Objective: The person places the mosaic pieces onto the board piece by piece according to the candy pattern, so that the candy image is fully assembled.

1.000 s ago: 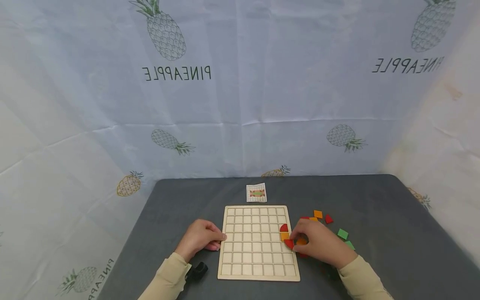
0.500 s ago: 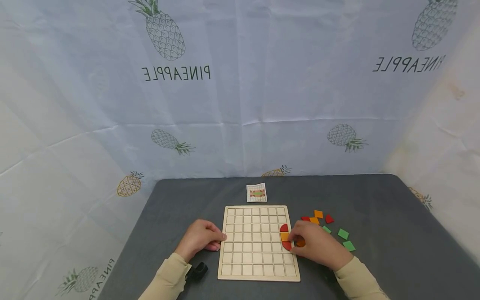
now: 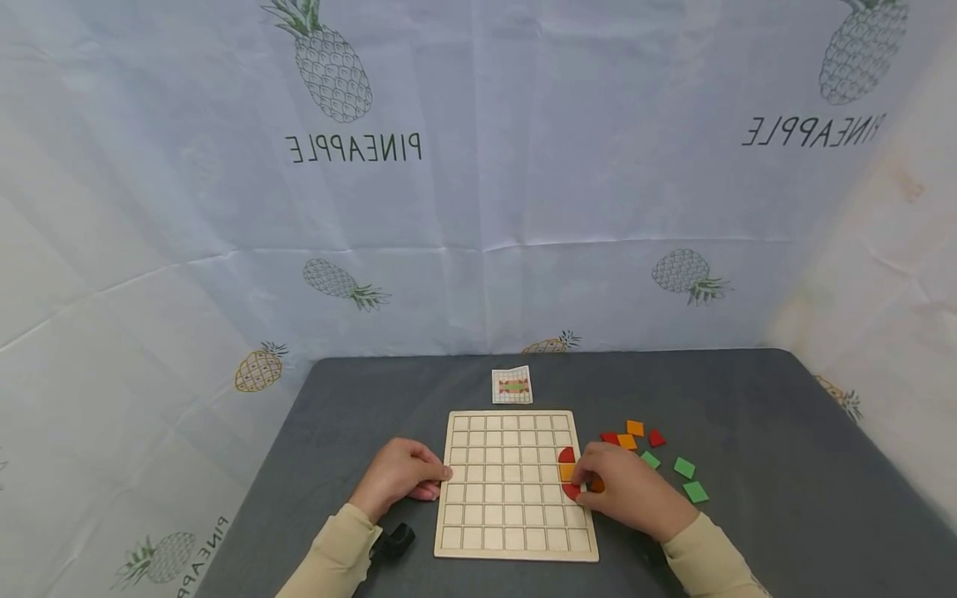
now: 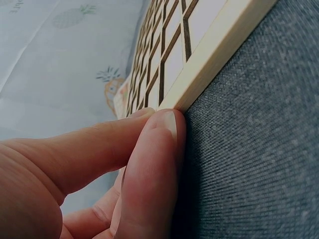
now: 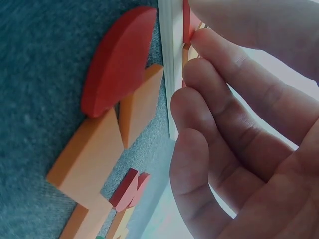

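A pale wooden grid board (image 3: pixel 503 515) lies on the dark table. My left hand (image 3: pixel 399 473) pinches its left edge between thumb and forefinger; the left wrist view shows the fingertips on the board's rim (image 4: pixel 214 55). Over the right edge, my right hand (image 3: pixel 631 490) holds a red quarter-circle piece (image 3: pixel 571 492) between thumb and fingers, in a right-column cell. Directly above that piece are an orange square (image 3: pixel 567 472) and another red rounded piece (image 3: pixel 566 454). In the right wrist view the fingers (image 5: pixel 204 114) partly hide the held piece (image 5: pixel 187 20).
Loose red, orange and green pieces lie right of the board, including a green square (image 3: pixel 696 492) and an orange square (image 3: pixel 635 428). A small pattern card (image 3: pixel 512 385) is behind the board. A black object (image 3: pixel 396 540) sits by the left wrist.
The red quarter-circle, tilted over the board's edge a second ago, has been turned and shifted into the cell below the orange square. My left hand stays in place.
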The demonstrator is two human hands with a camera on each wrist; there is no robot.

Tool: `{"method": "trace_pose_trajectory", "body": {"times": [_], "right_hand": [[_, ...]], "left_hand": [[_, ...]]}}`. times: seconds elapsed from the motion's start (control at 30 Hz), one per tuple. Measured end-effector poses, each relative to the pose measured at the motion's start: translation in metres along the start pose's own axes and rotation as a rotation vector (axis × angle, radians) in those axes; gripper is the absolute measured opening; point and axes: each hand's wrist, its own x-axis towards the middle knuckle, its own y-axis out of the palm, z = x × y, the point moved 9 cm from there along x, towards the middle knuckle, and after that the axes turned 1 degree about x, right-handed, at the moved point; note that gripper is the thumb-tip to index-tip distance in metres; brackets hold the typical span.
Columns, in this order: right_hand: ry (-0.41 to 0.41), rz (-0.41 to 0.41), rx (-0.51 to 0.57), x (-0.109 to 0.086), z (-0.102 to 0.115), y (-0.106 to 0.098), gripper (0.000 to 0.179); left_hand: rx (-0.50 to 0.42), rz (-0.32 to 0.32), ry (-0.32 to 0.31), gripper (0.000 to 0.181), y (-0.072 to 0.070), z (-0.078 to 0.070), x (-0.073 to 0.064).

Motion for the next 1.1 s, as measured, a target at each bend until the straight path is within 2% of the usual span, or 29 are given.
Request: {"method": "trace_pose_trajectory", "body": {"times": [0.3, 0.47, 0.6, 0.73, 0.9, 1.1], "right_hand": [[-0.010, -0.004, 0.024, 0.001, -0.002, -0.001, 0.016], [-0.040, -0.033, 0.056, -0.003, -0.012, -0.014, 0.010], [0.016, -0.061, 0.045, -0.013, -0.033, -0.031, 0.008], [0.079, -0.080, -0.017, -0.025, -0.060, -0.047, 0.009], [0.116, -0.110, -0.039, -0.043, -0.095, -0.069, 0.010], [0.171, -0.102, -0.047, -0.056, -0.129, -0.081, 0.010]], "left_hand": [[-0.004, 0.002, 0.000, 0.018, -0.002, 0.000, 0.000], [-0.006, 0.006, -0.005, 0.018, -0.002, 0.001, -0.001], [-0.005, 0.013, 0.000, 0.019, 0.000, 0.001, 0.000], [-0.001, 0.017, -0.001, 0.019, 0.001, 0.000, 0.001], [-0.002, 0.017, -0.001, 0.019, 0.002, 0.000, 0.001], [0.002, 0.003, -0.016, 0.019, 0.000, 0.001, 0.001]]}}
